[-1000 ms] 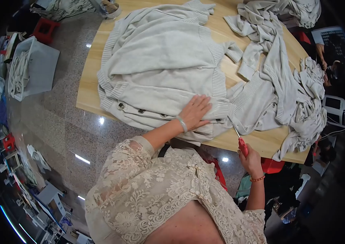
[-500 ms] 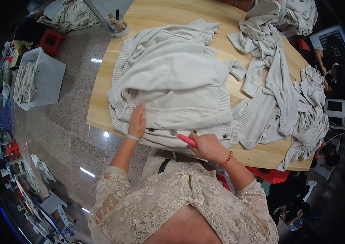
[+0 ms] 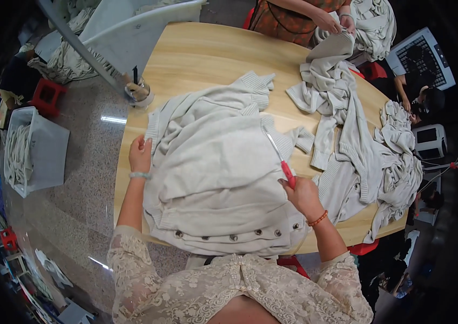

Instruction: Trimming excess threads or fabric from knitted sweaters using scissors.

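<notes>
A cream knitted cardigan lies spread on the wooden table, its strip of dark buttons along the near edge. At its left side, my left hand has its fingers curled closed on the ribbed edge of the fabric. My right hand grips a red-handled tool with a long thin metal shaft. The shaft lies over the cardigan's right part and points away from me. What its tip is shaped like is too small to tell.
More cream knitwear is heaped along the table's right side. A person's hands hold a piece at the far edge. A clear cup of tools stands far left, beside a metal pole. A white bin of garments stands on the floor.
Both hands have moved away from the near button strip, the left to the cardigan's left edge, the right with the tool farther forward. The view has shifted, and another person's hands now show.
</notes>
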Demonstrator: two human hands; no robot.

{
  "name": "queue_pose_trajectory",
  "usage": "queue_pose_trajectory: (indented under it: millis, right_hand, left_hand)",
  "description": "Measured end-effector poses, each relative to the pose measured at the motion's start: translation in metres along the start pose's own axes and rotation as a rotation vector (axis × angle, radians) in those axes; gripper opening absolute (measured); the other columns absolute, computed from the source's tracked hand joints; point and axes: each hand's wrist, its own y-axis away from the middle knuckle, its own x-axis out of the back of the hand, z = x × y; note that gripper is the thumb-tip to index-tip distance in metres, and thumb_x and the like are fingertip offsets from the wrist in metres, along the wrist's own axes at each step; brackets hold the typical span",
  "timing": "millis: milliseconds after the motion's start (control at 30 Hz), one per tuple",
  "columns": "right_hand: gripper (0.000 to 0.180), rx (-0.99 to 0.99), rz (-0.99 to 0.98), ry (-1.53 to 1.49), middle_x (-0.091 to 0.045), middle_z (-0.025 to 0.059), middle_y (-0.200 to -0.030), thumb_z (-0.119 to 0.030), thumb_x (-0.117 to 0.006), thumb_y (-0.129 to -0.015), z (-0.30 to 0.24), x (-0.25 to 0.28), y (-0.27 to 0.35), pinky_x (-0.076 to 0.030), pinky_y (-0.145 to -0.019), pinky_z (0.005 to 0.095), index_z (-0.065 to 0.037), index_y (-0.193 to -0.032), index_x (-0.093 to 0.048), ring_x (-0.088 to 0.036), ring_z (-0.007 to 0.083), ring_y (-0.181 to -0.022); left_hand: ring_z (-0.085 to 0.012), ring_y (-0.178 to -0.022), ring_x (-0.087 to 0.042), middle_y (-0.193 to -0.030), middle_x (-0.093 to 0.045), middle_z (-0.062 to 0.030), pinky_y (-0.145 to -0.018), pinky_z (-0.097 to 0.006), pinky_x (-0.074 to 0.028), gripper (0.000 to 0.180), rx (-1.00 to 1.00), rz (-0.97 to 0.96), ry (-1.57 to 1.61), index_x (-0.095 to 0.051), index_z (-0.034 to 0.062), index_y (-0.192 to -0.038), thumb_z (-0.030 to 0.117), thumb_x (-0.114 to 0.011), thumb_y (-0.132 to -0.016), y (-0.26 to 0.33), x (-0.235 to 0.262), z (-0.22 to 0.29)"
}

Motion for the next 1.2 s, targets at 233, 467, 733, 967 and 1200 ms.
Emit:
queue_pose_trajectory:
  millis: [233,467,733,967,1200]
  right_hand:
    - [0.041,-0.144,0.021,-0.162,-0.06,0.0231,-0.064,-0.037,-0.062,-0.09,0.013,-0.001,-0.03,-0.047,-0.061,0.0486,0.002,-0.078,-0.064,-0.06,0.0415,-0.064]
    - [0.034,-0.287,-0.015,-0.432,-0.059,0.0131,-0.056,-0.03,-0.064,-0.089,0.039,-0.007,-0.041,-0.046,-0.053,0.0354,0.002,-0.077,-0.064,-0.06,0.0225,-0.05]
    - [0.034,-0.157,0.18,-0.693,-0.063,0.0049,-0.067,-0.027,-0.069,-0.087,0.014,0.017,-0.077,-0.044,-0.057,0.0254,0.005,-0.096,-0.066,-0.057,0.0099,-0.06]
    - [0.072,-0.128,-0.058,-0.207,-0.064,0.023,-0.091,-0.051,-0.08,-0.068,-0.02,-0.011,-0.079,-0.05,-0.075,0.042,0.006,-0.105,-0.055,-0.063,0.0394,-0.088]
    - [0.062,-0.225,-0.122,-0.312,-0.065,0.0244,-0.1,-0.046,-0.077,-0.07,0.049,-0.067,-0.029,-0.048,-0.083,0.0436,0.003,-0.104,-0.057,-0.063,0.0372,-0.097]
  left_hand:
    - [-0.0299,-0.096,-0.065,-0.104,-0.067,-0.0203,-0.084,-0.038,-0.05,0.052,0.193,0.012,-0.313,-0.063,-0.0022,-0.108,0.029,-0.08,-0.07,-0.124,-0.08,-0.032]
    - [-0.0151,-0.081,-0.061,-0.09,-0.064,-0.0053,-0.073,-0.027,-0.05,0.021,-0.154,-0.283,0.37,-0.062,0.0009,-0.1,0.005,-0.066,-0.08,-0.062,-0.08,0.099]
    - [-0.0274,-0.087,-0.053,-0.087,-0.051,-0.0077,-0.076,-0.038,-0.04,0.03,-0.69,-1.289,-0.037,-0.058,0.0103,-0.095,0.002,-0.059,-0.066,0.163,0.023,0.163]
    - [-0.0263,-0.095,-0.052,-0.106,-0.056,-0.008,-0.082,-0.038,-0.039,0.03,-0.617,-1.066,-0.317,-0.057,0.0077,-0.101,0.0,-0.054,-0.073,0.204,0.033,0.102]
    - [-0.0263,-0.095,-0.05,-0.098,-0.053,-0.0074,-0.082,-0.04,-0.038,0.041,-0.576,-0.938,-0.389,-0.06,0.0101,-0.109,0.007,-0.07,-0.069,0.234,0.03,0.088]
